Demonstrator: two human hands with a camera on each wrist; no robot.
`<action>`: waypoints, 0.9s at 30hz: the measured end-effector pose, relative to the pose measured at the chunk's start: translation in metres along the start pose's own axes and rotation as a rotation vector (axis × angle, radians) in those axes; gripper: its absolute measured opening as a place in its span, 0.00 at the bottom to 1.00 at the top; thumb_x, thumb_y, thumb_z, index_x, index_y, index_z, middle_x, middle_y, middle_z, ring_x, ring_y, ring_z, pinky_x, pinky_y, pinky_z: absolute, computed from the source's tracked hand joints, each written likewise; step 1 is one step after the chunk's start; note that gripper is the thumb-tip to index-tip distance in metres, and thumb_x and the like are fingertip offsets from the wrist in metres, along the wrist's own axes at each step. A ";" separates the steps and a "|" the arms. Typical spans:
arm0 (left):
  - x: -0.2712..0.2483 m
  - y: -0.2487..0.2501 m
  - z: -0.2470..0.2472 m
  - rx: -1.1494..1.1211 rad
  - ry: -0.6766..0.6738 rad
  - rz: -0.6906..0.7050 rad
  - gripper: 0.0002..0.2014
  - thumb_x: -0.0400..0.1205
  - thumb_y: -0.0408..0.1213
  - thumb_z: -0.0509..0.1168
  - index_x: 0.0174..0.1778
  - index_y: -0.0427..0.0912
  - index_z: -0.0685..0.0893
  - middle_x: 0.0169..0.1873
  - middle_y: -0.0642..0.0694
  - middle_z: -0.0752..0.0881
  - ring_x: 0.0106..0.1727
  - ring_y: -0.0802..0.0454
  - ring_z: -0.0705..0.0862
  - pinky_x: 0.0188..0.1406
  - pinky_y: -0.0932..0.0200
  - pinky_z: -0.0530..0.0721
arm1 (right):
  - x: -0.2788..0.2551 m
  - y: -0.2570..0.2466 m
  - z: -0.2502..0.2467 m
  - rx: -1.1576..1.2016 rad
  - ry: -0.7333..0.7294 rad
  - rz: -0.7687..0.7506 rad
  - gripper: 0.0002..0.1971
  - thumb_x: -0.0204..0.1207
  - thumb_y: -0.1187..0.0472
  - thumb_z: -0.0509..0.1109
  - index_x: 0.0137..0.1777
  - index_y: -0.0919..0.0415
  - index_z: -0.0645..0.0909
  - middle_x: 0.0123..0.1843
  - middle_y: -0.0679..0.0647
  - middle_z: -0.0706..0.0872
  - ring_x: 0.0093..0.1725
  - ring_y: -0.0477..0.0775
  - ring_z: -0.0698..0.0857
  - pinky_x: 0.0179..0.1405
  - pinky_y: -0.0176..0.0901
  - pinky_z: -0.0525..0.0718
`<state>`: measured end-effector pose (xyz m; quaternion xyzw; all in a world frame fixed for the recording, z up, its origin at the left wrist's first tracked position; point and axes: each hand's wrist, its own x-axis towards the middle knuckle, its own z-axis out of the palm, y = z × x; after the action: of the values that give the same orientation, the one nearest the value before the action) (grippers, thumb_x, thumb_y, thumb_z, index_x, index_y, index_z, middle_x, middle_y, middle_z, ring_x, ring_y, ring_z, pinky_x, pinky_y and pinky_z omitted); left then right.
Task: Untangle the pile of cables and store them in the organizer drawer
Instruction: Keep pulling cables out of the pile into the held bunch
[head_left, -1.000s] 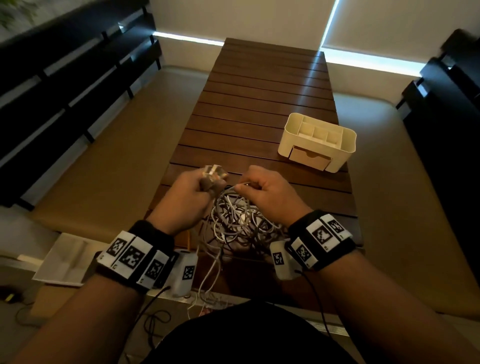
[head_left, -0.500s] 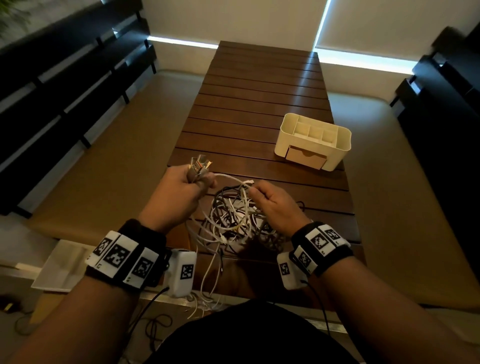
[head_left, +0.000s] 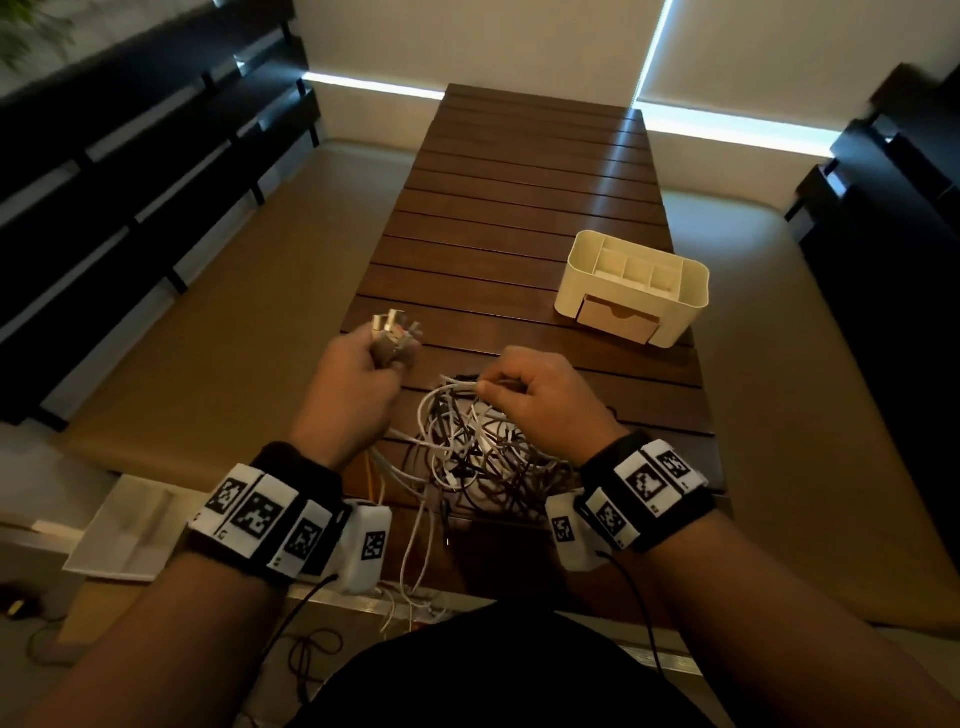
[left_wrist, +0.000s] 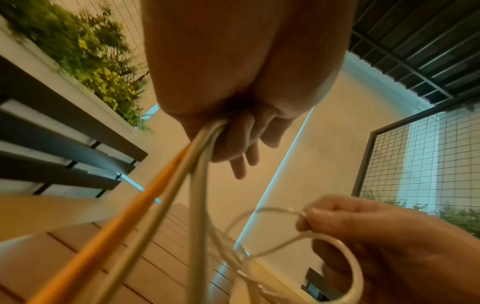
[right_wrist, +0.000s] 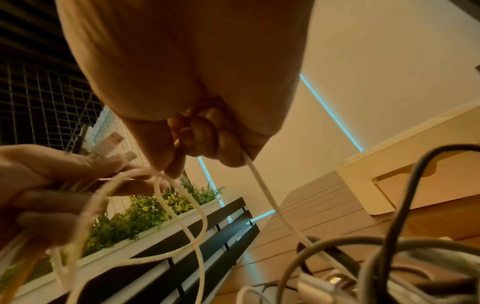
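White cable ends (head_left: 392, 332) fisted in raised left hand (head_left: 353, 387), right hand (head_left: 540, 400) grip pinching cable loop (head_left: 457, 384) above tangle (head_left: 478, 452)

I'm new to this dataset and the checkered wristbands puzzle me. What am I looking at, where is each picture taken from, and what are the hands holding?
No machine here: a person works with bare hands. The wide picture comes from a head camera; the other two from cameras on the wrists, looking along the fingers. The left hand grips a bunch of cable ends. The right hand pinches a white cable from the tangled pile on the slatted wooden table. A cream organizer stands further back, its drawer closed.
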<state>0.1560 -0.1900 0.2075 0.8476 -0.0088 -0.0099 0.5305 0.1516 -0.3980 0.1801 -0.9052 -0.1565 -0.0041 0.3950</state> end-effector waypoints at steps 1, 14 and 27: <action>-0.001 0.001 0.005 0.004 -0.066 0.017 0.08 0.88 0.36 0.63 0.57 0.48 0.86 0.49 0.59 0.85 0.45 0.66 0.81 0.39 0.67 0.75 | 0.001 -0.004 0.000 0.004 0.000 -0.027 0.05 0.83 0.57 0.71 0.47 0.56 0.87 0.40 0.39 0.79 0.39 0.36 0.78 0.40 0.33 0.74; -0.002 0.015 -0.002 -0.009 -0.170 0.088 0.11 0.88 0.33 0.61 0.41 0.39 0.84 0.26 0.56 0.80 0.22 0.65 0.74 0.26 0.62 0.70 | -0.006 0.003 0.014 0.131 0.024 0.057 0.12 0.88 0.52 0.62 0.42 0.46 0.79 0.33 0.44 0.79 0.30 0.41 0.76 0.31 0.34 0.73; 0.006 -0.012 -0.014 0.023 0.025 -0.136 0.09 0.88 0.33 0.62 0.52 0.46 0.89 0.49 0.51 0.89 0.39 0.50 0.82 0.31 0.59 0.76 | 0.000 -0.002 -0.012 0.230 0.208 0.132 0.08 0.86 0.56 0.65 0.51 0.53 0.86 0.41 0.43 0.82 0.39 0.36 0.78 0.39 0.32 0.76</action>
<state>0.1628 -0.1729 0.2030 0.8524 0.0555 -0.0354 0.5187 0.1523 -0.4048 0.1898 -0.8570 -0.0544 -0.0537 0.5097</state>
